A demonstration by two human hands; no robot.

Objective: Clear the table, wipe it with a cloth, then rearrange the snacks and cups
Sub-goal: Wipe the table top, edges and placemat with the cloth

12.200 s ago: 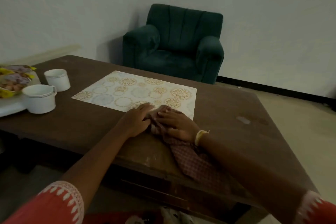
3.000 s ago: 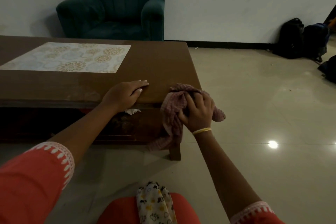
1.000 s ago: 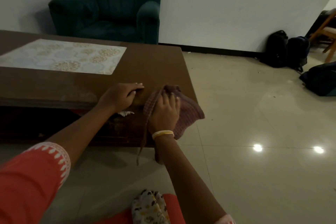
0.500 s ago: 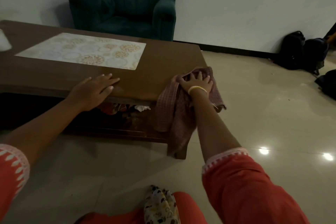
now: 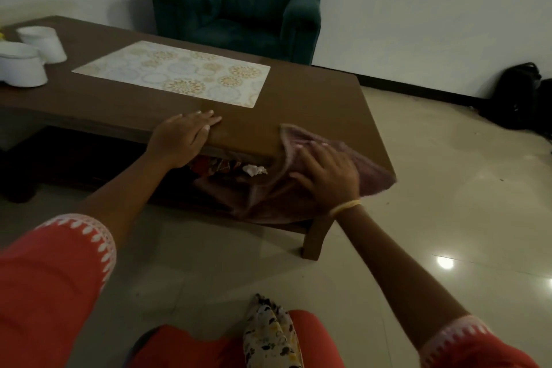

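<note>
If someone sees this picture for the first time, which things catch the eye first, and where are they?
First, the right hand pressing a pinkish cloth over the near right corner of the brown table, while the left hand rests flat on the near edge. Next, the pale patterned placemat in the table's middle, with two white cups at its left end and a dark green armchair behind.

2 cups (image 5: pixel 22 69) (image 5: pixel 44 43), 1 cloth (image 5: pixel 373 172), 1 mat (image 5: pixel 179 72), 1 tbl (image 5: pixel 313 104), 1 armchair (image 5: pixel 239 3)

Matt brown wooden table (image 5: pixel 313 104), soft woven cloth (image 5: pixel 370 170), glossy tiled floor (image 5: pixel 448 218).
</note>
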